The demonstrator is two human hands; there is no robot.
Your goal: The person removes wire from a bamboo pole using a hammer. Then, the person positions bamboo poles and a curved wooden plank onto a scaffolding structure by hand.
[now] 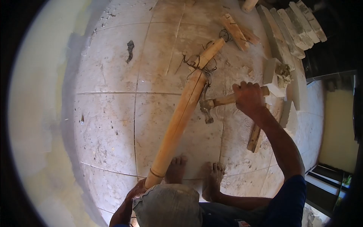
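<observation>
A long bamboo pole (177,123) runs from the lower left up to the middle of the view, with a lengthwise crack in it. Its near end is held by my left hand (139,189), partly hidden behind a grey cap. Dark wire (200,64) loops around the far end, where a shorter wooden piece (211,53) is joined on. My right hand (248,97) is closed around the wooden handle of a claw hammer (207,106). The hammer's head is beside the pole, just below the wire, its claw end near the pole.
Short wooden boards (236,32) lie on the tiled floor (109,125) beyond the pole. White blocks (291,28) are stacked at the upper right, with another block (272,77) near my right hand. A narrow wood strip (254,140) and two bare feet (213,174) are nearer.
</observation>
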